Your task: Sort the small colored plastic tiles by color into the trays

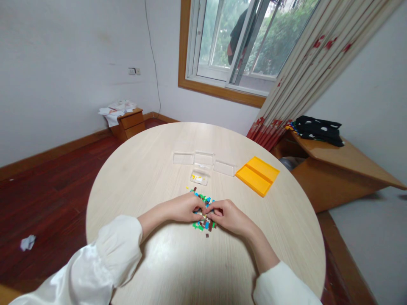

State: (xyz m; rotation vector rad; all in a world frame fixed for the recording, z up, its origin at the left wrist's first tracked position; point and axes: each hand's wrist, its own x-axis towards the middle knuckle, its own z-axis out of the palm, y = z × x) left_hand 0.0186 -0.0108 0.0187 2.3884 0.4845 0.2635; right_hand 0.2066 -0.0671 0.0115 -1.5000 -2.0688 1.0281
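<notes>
Yellow pieces (193,177) boxed, mixed pile (209,225) remaining — your left hand (187,207) and right hand (229,216) pinch fingers together, grip contents unclear.

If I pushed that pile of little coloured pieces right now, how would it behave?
The pile would probably scatter, since stray pieces already lie apart at its edges. Each piece looks tiny, so likely very light. Their blocky shapes suggest sliding rather than rolling.
</notes>
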